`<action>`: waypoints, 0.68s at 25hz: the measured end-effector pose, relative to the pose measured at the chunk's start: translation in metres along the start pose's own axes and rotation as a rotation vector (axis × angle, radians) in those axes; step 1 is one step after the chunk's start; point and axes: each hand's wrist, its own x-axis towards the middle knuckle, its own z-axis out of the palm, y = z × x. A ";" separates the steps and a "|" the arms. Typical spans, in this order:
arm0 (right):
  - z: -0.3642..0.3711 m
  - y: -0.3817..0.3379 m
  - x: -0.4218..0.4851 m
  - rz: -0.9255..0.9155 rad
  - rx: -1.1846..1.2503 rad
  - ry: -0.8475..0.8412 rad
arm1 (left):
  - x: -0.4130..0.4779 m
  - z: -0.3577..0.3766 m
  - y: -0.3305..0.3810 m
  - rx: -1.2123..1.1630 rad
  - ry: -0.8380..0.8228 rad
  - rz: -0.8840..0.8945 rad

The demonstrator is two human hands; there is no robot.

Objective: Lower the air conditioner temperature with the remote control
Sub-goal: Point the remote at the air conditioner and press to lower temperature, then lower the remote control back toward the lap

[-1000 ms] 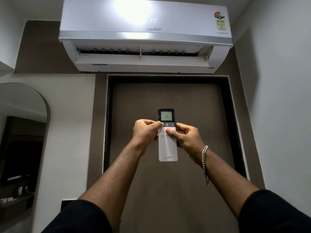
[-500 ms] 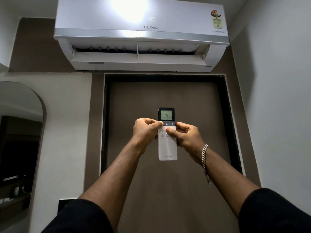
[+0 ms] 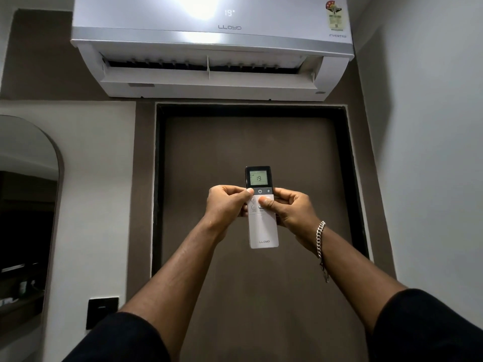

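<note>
A white remote control (image 3: 262,231) with a dark top and a lit screen reading 19 is held upright in front of me, pointing at the white air conditioner (image 3: 211,43) mounted high on the wall. The unit's front panel also shows 19, and its flap hangs open. My left hand (image 3: 226,205) grips the remote's left edge, thumb on the button at the left of the dark strip. My right hand (image 3: 290,210) holds the right edge, thumb lying on the white button area.
A brown door (image 3: 261,142) in a dark frame fills the wall below the unit. An arched mirror (image 3: 26,205) hangs at the left, a black switch plate (image 3: 102,310) below it. A white side wall (image 3: 431,152) closes the right.
The unit's display went from 20 to 19, matching the remote's screen. The hands and remote have stayed in place; the view shifted slightly.
</note>
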 end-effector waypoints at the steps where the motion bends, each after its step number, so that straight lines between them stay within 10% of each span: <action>1: -0.002 0.002 -0.002 0.006 -0.004 -0.003 | -0.002 0.002 -0.003 -0.005 -0.010 -0.005; 17: -0.077 0.132 -0.152 0.379 -0.175 0.445 | -0.114 0.133 -0.144 -0.028 -0.293 -0.335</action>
